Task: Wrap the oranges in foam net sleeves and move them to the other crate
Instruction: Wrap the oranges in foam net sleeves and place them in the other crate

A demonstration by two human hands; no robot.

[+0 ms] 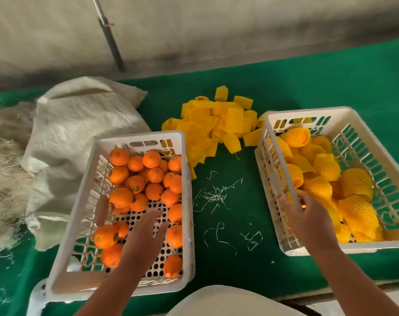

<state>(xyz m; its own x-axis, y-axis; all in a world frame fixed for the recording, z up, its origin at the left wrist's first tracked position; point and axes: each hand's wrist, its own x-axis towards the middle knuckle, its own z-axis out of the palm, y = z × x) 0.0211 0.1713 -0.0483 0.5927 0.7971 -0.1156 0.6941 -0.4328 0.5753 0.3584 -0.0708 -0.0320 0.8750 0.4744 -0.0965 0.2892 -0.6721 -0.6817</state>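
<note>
Green cloth (228,224) covers table. L to R: left hand (141,238) flat-fingered, holding nothing, over crate (187,201) w/ bare oranges (134,176) — firm, light, slick, so cup whole. Soft sleeves (219,124) mid. Right hand (308,215), fingers loose, nothing held, at crate of wrapped ones (326,167).

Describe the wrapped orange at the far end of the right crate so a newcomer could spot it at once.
Find the white crate on the right of the green table, full of oranges in yellow foam net. Look to its far end, by the back wall. That wrapped orange alone lies with its sleeve's open end up, baring orange peel.
</note>
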